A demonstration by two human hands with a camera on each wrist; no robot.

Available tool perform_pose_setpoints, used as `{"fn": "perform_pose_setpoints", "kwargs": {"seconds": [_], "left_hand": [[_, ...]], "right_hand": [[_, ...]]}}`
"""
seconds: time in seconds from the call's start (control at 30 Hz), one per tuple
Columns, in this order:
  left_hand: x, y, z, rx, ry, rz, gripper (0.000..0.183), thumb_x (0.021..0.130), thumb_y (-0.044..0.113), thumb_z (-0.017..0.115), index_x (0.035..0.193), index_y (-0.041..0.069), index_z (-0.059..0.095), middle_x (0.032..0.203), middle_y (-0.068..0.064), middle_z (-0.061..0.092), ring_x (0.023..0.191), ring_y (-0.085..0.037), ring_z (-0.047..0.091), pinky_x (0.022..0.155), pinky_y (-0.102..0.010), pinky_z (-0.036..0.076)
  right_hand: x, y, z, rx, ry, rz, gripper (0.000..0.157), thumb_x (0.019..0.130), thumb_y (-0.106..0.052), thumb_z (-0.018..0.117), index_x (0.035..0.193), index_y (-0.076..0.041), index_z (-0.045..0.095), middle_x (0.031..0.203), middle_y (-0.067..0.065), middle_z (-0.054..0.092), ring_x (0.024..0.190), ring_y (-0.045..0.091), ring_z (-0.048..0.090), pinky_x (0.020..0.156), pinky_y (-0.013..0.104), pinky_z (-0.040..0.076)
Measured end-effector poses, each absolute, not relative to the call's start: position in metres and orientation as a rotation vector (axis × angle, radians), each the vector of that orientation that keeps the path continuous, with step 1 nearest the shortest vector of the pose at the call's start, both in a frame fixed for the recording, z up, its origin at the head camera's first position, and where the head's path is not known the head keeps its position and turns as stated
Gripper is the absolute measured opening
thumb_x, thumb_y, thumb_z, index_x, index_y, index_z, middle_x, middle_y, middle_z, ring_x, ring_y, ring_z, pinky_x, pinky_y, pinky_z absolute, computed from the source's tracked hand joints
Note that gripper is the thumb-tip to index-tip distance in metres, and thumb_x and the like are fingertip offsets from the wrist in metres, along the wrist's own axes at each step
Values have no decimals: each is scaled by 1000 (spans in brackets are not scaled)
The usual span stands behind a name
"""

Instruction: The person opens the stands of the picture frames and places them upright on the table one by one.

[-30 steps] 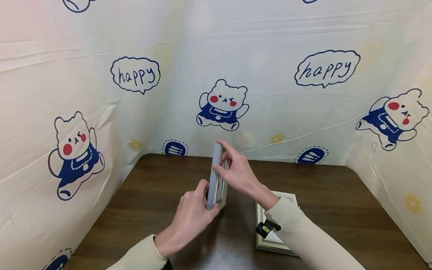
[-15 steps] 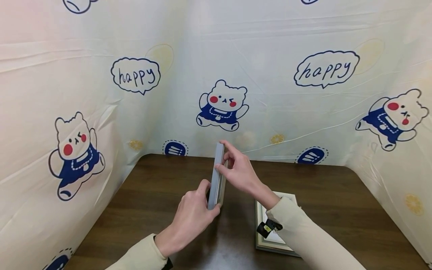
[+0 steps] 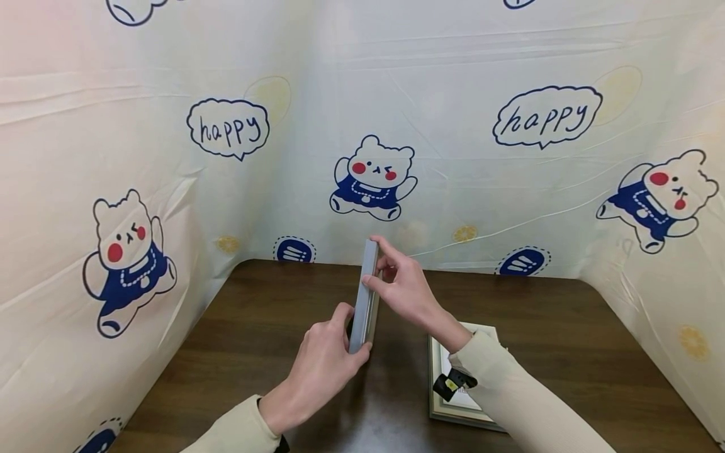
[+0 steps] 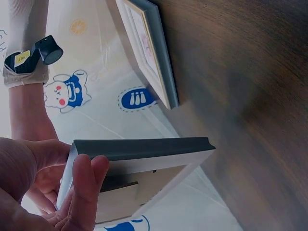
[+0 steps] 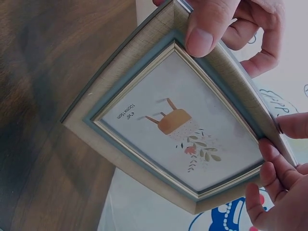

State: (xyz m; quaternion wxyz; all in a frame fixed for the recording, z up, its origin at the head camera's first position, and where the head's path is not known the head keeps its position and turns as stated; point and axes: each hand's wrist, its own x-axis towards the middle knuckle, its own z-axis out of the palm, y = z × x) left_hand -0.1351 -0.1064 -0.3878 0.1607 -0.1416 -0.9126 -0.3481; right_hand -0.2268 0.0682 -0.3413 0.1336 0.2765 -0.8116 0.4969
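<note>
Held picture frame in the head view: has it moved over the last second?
Yes: the held picture frame has shifted slightly right at its top, against the central printed bear.

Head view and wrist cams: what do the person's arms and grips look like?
The left grip and right grip are ungloved. The left sleeve and right sleeve are long, plain and cream. A black strap-on device with a round barrel and a small yellow label sits over the right one; a black part shows by the left.
</note>
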Motion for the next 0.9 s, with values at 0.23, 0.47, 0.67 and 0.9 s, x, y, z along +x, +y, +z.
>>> {"fn": "perform_pose_setpoints", "kwargs": {"seconds": [0.23, 0.47, 0.67, 0.9], "left_hand": [[-133, -107, -386, -412, -2598, -978, 50, 82, 18, 92, 119, 10, 60, 65, 11, 56, 53, -2, 52, 50, -24, 46], [-131, -107, -386, -431, -2591, -973, 51, 83, 19, 92, 120, 9, 60, 66, 11, 55, 54, -2, 51, 50, -23, 46], [-128, -108, -384, -443, -2583, -934, 53, 83, 24, 93, 122, 9, 61, 64, 12, 52, 51, -1, 48, 48, -23, 44], [-129, -115, -380, -494, -2488, -850, 45, 85, 37, 91, 117, 13, 70, 61, 15, 46, 50, 1, 41, 45, -23, 38]], "right_hand": [[-225, 69, -341, 804, -2321, 1459, 63, 95, -6, 75, 153, -16, 52, 90, 4, 68, 82, 25, 57, 77, 46, 51], [-223, 70, -339, 798, -2324, 1448, 62, 96, -7, 75, 153, -15, 52, 91, 2, 67, 83, 23, 57, 76, 39, 49], [-221, 71, -336, 806, -2314, 1460, 63, 95, -7, 75, 154, -15, 52, 91, 4, 67, 84, 24, 57, 75, 39, 48], [-220, 74, -334, 796, -2312, 1457, 62, 96, -8, 75, 153, -15, 52, 91, 3, 66, 83, 23, 56, 74, 37, 47]]}}
